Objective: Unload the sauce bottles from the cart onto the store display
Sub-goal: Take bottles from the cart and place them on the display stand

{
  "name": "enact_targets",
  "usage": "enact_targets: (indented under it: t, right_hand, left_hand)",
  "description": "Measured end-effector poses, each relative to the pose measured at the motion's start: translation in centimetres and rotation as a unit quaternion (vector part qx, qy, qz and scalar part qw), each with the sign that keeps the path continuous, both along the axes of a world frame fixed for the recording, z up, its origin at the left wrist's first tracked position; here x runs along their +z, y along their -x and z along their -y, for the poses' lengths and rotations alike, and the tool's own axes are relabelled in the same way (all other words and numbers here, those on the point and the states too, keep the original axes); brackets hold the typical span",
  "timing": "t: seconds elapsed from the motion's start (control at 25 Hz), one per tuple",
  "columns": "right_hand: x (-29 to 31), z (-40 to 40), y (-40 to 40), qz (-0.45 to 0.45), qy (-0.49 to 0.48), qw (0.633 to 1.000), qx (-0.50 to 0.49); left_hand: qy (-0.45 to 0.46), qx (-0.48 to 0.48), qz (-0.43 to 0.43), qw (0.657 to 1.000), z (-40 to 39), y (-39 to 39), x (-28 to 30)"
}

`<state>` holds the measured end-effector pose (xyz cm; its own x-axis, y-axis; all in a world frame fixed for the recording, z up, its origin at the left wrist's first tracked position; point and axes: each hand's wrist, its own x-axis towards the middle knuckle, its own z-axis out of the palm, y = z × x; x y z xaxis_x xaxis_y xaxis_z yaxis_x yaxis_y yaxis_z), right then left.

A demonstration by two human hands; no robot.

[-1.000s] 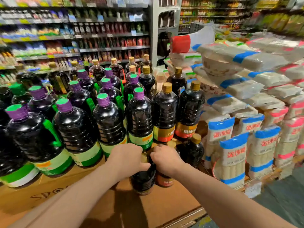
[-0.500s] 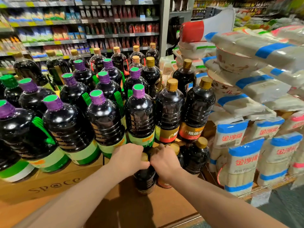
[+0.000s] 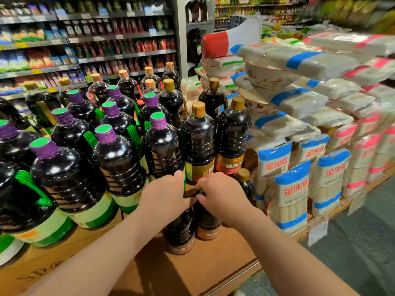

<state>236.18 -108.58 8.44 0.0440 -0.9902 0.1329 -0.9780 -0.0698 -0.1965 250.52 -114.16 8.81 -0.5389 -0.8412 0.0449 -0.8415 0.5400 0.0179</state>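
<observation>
While set low at display front edge on cardboard, two sauce bottles [image 3: 181, 231] half hidden under left hand [image 3: 164, 197] and right hand [image 3: 220, 197] — each clasping bottle top. Full plastic: heavy, stiff, slick — better gripped at neck.

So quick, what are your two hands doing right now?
Left hand: gripping the top of a small sauce bottle.
Right hand: gripping the top of the next small bottle.

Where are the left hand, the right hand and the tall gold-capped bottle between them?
left hand [image 3: 164, 194], head view, back of hand.
right hand [image 3: 222, 199], head view, back of hand.
gold-capped bottle [image 3: 198, 137], head view, dark body.
</observation>
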Motion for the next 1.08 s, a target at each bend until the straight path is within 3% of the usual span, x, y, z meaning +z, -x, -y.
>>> enact_targets:
  t: [0.28,0.52,0.76,1.08]
  right_hand:
    - [1.5,-10.4,4.2,0.01,0.022,0.98,-0.197]
    - [1.8,-24.5,7.2,0.006,0.013,0.929,-0.37]
    - [2.7,-43.5,4.6,-0.009,-0.011,0.834,-0.552]
    - [3.2,-64.5,-7.6,-0.025,-0.041,0.658,-0.751]
  left_hand:
    - [-0.051,-0.209,-0.056,0.975,-6.3,7.0,2.4]
    - [-0.051,-0.405,-0.03,0.912,-16.6,14.8,2.9]
    - [-0.044,-0.628,-0.008,0.777,-33.8,18.6,3.2]
    - [-0.039,-0.816,0.007,0.576,-57.5,14.7,2.7]
